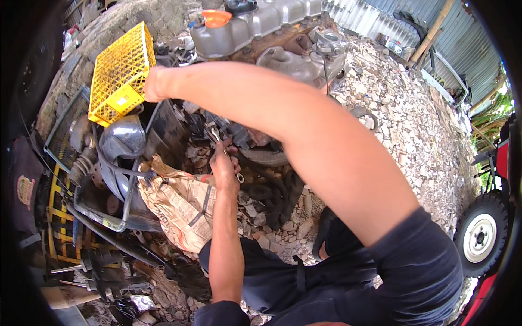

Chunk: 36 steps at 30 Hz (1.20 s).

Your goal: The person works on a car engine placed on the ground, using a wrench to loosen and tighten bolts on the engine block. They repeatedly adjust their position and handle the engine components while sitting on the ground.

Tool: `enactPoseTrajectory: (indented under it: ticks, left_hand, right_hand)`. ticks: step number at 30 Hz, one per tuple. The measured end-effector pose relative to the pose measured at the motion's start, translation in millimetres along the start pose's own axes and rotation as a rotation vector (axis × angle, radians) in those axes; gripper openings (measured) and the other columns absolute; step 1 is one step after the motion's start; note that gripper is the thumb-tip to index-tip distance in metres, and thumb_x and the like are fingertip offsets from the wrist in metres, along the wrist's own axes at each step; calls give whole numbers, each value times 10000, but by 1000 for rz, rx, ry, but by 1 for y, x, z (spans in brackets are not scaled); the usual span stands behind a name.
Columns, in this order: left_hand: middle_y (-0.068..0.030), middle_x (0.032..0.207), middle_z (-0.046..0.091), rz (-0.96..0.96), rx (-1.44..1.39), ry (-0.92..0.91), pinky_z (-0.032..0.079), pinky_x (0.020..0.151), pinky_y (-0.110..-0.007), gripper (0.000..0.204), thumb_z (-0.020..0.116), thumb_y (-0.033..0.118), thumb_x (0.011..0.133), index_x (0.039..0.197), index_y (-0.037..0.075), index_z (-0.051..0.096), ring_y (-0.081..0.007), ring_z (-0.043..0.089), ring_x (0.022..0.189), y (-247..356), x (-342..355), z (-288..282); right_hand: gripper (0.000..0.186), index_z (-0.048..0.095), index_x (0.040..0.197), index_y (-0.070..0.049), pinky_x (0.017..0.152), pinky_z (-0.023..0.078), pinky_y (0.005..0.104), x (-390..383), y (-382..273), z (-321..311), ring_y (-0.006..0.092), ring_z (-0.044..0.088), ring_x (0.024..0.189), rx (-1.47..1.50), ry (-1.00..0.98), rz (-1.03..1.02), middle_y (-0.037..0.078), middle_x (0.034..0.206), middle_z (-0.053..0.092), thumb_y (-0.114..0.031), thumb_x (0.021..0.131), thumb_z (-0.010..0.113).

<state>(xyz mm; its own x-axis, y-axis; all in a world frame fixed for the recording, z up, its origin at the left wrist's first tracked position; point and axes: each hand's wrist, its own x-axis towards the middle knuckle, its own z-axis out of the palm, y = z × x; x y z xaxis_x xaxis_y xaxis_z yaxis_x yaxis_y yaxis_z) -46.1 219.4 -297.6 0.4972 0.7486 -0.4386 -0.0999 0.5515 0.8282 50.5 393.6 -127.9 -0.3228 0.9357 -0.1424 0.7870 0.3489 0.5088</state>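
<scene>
My left hand [224,169] is closed around a shiny metal wrench [216,133]. One end sticks out above the fingers, and a ring end shows below, beside the palm. Reaching across to the far left, my right hand [155,85] grips the right side of a yellow plastic crate [120,70]. Its fingers are hidden by the crate, which is tilted above a bin of parts. A crumpled brown paper sack [182,204] lies just left of my left forearm.
A grey-framed bin [126,209] holds dark metal parts at left. A large engine [255,32] with an orange funnel [216,18] stands at the back. Rubble [402,114] covers the ground at right, near a wheel [480,236]. Black hoses [277,198] lie ahead of my knees.
</scene>
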Motion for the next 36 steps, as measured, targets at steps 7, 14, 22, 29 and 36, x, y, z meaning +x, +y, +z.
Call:
enactPoseTrajectory:
  ticks: [7,14,22,29,36]
  left_hand:
    - [-6,786,522,117,-37,169,268,413,-213,389,402,305,1038,1247,40,596,-60,362,508,2,1,-21]
    - [-24,795,570,397,-109,388,309,420,-205,295,377,272,1039,1157,52,535,-64,425,505,2,-4,-56]
    - [22,771,513,739,363,24,351,508,-202,249,434,161,1020,1164,31,589,-44,423,602,137,-30,64]
    - [-208,910,682,1310,1194,-295,502,778,-400,258,581,155,923,1102,-16,656,-362,669,843,189,13,241]
    - [-252,954,668,1169,1764,-366,504,858,-460,267,580,67,833,1065,69,713,-394,650,934,173,85,345]
  right_hand:
    - [273,739,1043,-127,816,535,419,10,29,10,280,667,1017,165,97,25,78,1064,712,-231,794,696]
    - [467,716,758,-53,606,510,429,-30,30,-33,293,691,715,877,743,548,145,750,694,-495,879,625]
    - [677,563,620,-65,436,282,270,-271,-21,23,86,351,421,2202,436,645,-41,478,403,-665,922,474]
    - [637,521,585,-84,512,314,274,-396,-62,136,82,371,531,1972,-105,435,-31,542,419,-609,944,494]
    - [641,564,638,-53,618,420,346,-375,-127,219,178,502,598,1905,104,529,25,587,508,-633,909,528]
